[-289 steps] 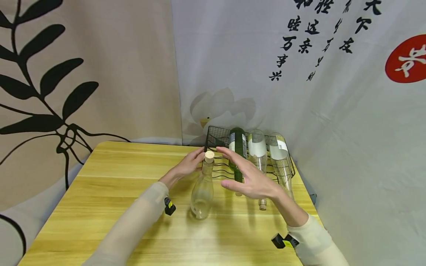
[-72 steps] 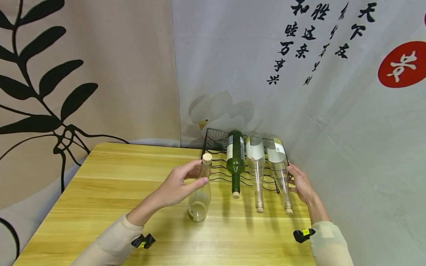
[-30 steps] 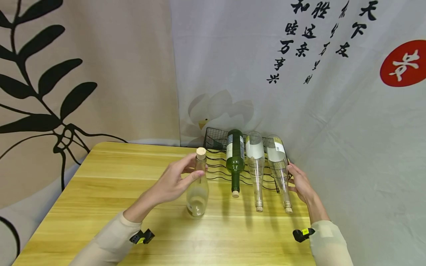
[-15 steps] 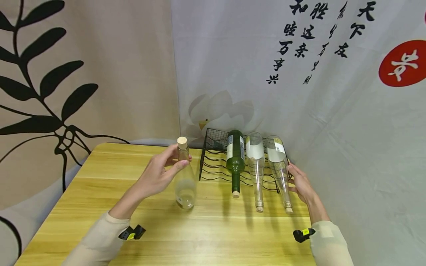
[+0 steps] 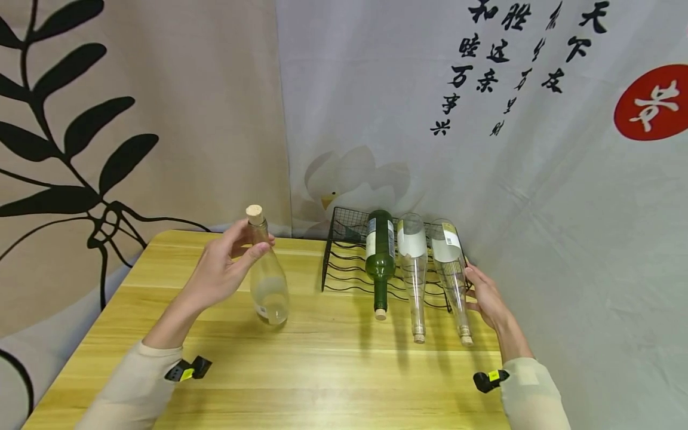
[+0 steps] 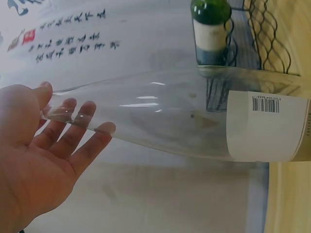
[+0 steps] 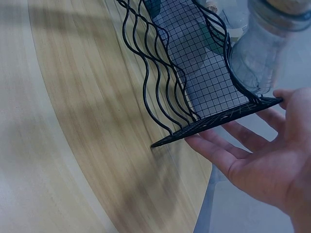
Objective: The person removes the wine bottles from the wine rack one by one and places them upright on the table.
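My left hand (image 5: 220, 269) grips a corked clear glass bottle (image 5: 269, 292) by its neck, thumb on one side and fingers on the other. The bottle leans slightly, with its base over the wooden table. A white barcode label (image 6: 262, 126) shows on its body in the left wrist view. My right hand (image 5: 486, 295) holds the right side of a black wire rack (image 7: 214, 121), thumb at one end of its side panel and fingers against the outer face. The rack carries a green bottle (image 5: 380, 257) and two clear bottles, all lying with corks toward me.
The rack's left part (image 5: 344, 269) holds no bottle and shows bare wavy wires. Behind the wooden table (image 5: 322, 382) hangs a printed cloth (image 5: 215, 119), and another stretch of cloth (image 5: 564, 239) runs close along the right side.
The left hand has carried the clear bottle leftward and slightly back, away from the rack, over the last second. The right hand has stayed at the rack's side.
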`<state>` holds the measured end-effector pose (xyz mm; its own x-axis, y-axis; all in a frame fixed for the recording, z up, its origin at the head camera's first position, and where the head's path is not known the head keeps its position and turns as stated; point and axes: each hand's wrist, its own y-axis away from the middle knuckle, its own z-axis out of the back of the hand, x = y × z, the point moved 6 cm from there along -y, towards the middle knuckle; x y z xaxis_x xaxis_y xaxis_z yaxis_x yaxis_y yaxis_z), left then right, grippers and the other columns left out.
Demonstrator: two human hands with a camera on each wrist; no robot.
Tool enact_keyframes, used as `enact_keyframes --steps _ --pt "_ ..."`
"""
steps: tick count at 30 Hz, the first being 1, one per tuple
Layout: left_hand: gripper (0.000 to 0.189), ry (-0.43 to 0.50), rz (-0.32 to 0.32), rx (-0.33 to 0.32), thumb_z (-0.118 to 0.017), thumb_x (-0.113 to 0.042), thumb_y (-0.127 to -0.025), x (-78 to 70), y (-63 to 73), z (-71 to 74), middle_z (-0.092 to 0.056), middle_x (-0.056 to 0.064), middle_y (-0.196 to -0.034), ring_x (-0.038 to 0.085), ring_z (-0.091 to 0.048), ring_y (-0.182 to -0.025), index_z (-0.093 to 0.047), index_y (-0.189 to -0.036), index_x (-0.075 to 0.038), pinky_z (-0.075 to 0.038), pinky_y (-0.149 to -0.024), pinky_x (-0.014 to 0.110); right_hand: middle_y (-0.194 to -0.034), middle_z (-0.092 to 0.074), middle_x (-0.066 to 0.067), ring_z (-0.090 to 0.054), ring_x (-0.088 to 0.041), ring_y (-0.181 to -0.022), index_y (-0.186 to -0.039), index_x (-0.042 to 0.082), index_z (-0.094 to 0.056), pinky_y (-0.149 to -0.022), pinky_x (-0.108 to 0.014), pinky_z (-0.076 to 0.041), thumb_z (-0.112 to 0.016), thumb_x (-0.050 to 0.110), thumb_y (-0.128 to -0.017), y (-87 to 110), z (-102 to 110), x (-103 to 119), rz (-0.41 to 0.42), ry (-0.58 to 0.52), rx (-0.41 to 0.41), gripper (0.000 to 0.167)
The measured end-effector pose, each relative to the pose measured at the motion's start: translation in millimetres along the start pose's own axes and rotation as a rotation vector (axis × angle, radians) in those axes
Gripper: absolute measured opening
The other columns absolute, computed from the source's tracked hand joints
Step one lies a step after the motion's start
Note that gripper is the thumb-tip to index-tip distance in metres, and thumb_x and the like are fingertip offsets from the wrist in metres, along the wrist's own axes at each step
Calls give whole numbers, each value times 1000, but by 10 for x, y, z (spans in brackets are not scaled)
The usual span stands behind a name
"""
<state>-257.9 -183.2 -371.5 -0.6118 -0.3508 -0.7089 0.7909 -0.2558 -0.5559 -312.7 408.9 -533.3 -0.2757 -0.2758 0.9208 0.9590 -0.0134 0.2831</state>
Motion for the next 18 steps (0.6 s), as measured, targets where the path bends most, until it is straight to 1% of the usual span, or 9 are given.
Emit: enact_keyframes --steps 3,6,9,11,13,16,18 --pt "34 -24 39 -24 -67 -6 -114 41 12 118 -80 15 -126 -6 -73 -118 -65 -148 -10 -61 -98 8 -168 -39 -12 -68 -10 -111 -185 22 -8 -92 -32 -67 -35 56 -122 7 -1 13 3 3 -5 76" --pt "32 -41 75 -54 -67 -9 -115 74 24 231 -80 12 -126 -10 -71 -120 -66 -146 -11 -59 -99 6 -164 -41 -10 -68 -9 -111 -185 21 -8 -92 -32 -67 -35 57 -122 12 -3 19 8 9 -3 78" --pt "28 -64 82 -81 -68 -9 -114 108 23 325 -80 -1 -125 -11 -71 -120 -67 -142 -9 -58 -99 5 -161 -43 -8 -69 -9 -109 -185 21 -9 -91 -33 -67 -36 58 -122 14 0 25 13 5 -5 78" --pt "26 -77 77 -95 -68 -8 -114 132 14 383 -78 -12 -124 -10 -71 -119 -68 -140 -9 -58 -98 5 -163 -42 -9 -69 -9 -109 -185 22 -9 -91 -33 -67 -36 58 -122 15 1 29 15 9 -6 78" --pt "27 -85 72 -105 -68 -8 -114 158 2 440 -76 -18 -123 -9 -72 -117 -68 -141 -8 -58 -97 5 -166 -40 -11 -69 -9 -109 -185 23 -9 -90 -32 -67 -36 59 -121 14 3 29 13 11 -8 78" --pt "28 -90 70 -115 -67 -8 -115 198 -12 527 -75 -23 -123 -8 -73 -115 -68 -142 -7 -58 -96 4 -169 -37 -13 -68 -8 -109 -185 23 -8 -90 -32 -66 -35 57 -122 3 6 12 6 19 -7 76" --pt "27 -104 76 -125 -66 -11 -115 233 -15 588 -75 -25 -124 -8 -73 -115 -67 -142 -7 -56 -95 3 -165 -41 -9 -68 -7 -108 -185 23 -8 -89 -32 -66 -35 55 -123 -9 12 -5 -3 14 -7 75"
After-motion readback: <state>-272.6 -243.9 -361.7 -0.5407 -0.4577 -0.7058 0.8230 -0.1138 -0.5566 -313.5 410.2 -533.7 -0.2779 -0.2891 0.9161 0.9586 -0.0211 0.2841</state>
